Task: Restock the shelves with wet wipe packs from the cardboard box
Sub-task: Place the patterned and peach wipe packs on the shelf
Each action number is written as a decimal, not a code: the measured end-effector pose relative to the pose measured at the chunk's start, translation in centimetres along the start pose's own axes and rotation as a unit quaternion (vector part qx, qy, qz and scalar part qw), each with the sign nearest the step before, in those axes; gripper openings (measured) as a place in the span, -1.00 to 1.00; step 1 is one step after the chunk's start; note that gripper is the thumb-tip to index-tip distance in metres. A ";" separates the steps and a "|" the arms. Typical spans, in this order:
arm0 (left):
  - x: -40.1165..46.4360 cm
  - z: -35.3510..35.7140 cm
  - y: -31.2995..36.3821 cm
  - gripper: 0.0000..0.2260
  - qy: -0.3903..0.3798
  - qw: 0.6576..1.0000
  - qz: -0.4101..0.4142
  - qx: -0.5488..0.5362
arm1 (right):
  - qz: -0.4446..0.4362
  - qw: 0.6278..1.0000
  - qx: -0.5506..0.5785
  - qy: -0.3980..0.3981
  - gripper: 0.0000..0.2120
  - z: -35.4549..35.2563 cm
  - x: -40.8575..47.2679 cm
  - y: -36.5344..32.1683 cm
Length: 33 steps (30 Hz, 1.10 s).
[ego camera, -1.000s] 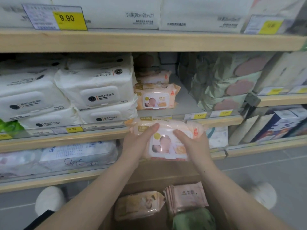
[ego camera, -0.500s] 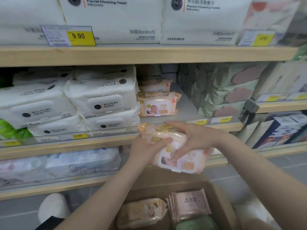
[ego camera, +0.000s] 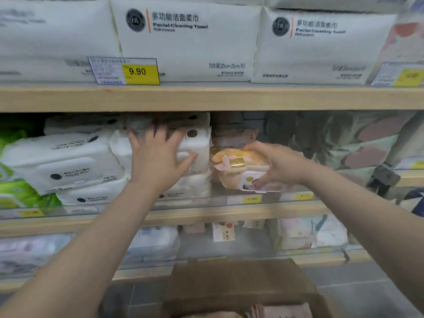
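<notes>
My right hand (ego camera: 278, 165) grips an orange baby wet wipe pack (ego camera: 238, 172) and holds it at the front of the middle shelf (ego camera: 206, 212), in the gap beside the white packs. More orange packs (ego camera: 231, 136) lie behind it, deeper on the shelf. My left hand (ego camera: 156, 154) presses flat, fingers spread, against the stack of white wipe packs (ego camera: 195, 145) just left of that gap. The cardboard box (ego camera: 241, 285) stands on the floor below, with pink packs (ego camera: 282, 312) showing at its bottom edge.
White facial towel packs (ego camera: 183, 40) fill the top shelf above a 9.90 price tag (ego camera: 140, 71). Green packs (ego camera: 20, 191) sit at the far left, grey-green packs (ego camera: 344, 143) at the right. A lower shelf (ego camera: 160, 246) holds pale packs.
Both hands rose from in front of the shelf edge to the middle shelf. My left hand let go of the orange pack and moved onto the white stack; my right hand carried the pack in.
</notes>
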<state>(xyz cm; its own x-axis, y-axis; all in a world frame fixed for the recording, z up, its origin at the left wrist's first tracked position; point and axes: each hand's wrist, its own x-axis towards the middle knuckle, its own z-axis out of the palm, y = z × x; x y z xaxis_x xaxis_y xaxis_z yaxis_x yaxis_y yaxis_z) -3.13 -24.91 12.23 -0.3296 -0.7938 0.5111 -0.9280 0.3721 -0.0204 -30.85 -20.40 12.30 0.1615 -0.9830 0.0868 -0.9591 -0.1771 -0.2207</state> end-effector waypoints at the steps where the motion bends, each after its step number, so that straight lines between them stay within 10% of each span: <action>1: -0.3 0.9 -0.2 -0.38 -0.011 1.000 0.010 0.004 | -0.003 1.000 -0.019 0.005 -0.18 0.7 1.2 0.2; 19: -0.7 2.4 -0.3 -0.44 0.065 0.997 0.031 -0.030 | -0.027 0.993 -0.081 -0.079 -0.28 6.6 2.7 -0.5; 26: -10.5 3.2 1.3 -0.56 0.099 0.980 0.050 -0.163 | -0.067 0.995 0.060 0.031 -0.37 7.2 -4.7 -3.8; 33: -27.6 10.1 0.8 -0.46 -0.192 0.960 -0.061 -0.195 | -0.067 0.991 0.105 -0.058 -0.47 17.2 -15.5 -6.5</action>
<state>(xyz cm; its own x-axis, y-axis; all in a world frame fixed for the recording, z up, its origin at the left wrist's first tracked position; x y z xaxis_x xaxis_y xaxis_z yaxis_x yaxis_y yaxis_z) 3.47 -7.58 -10.58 -0.3324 -0.9337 0.1329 -0.8523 0.3577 0.3816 -23.13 -4.84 -4.32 0.3219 -0.9466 0.0201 -0.8595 -0.3011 -0.4130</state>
